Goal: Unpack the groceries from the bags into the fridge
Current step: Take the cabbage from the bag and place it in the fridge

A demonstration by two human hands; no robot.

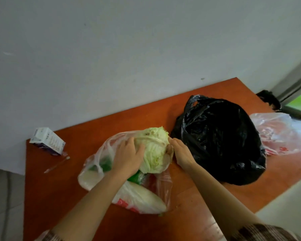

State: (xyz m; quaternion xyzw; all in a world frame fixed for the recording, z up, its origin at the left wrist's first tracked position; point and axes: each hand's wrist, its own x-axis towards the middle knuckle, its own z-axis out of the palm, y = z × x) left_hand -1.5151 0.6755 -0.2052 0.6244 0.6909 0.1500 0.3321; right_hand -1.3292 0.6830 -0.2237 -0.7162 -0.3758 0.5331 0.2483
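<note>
A pale green cabbage [155, 150] sits in the mouth of a clear plastic bag [101, 164] on the orange-brown table [189, 193]. My left hand [129, 157] curls over the cabbage's left side, and my right hand [181, 152] cups its right side. Below the cabbage the same bag holds a white napa cabbage [142, 197] and something green [135, 177]. A full black plastic bag [221, 141] stands to the right. No fridge is in view.
A small white and purple carton [48, 141] lies at the table's far left corner, with a thin plastic straw [56, 165] beside it. Another clear bag with red print [281, 134] lies at the right edge. A grey wall backs the table.
</note>
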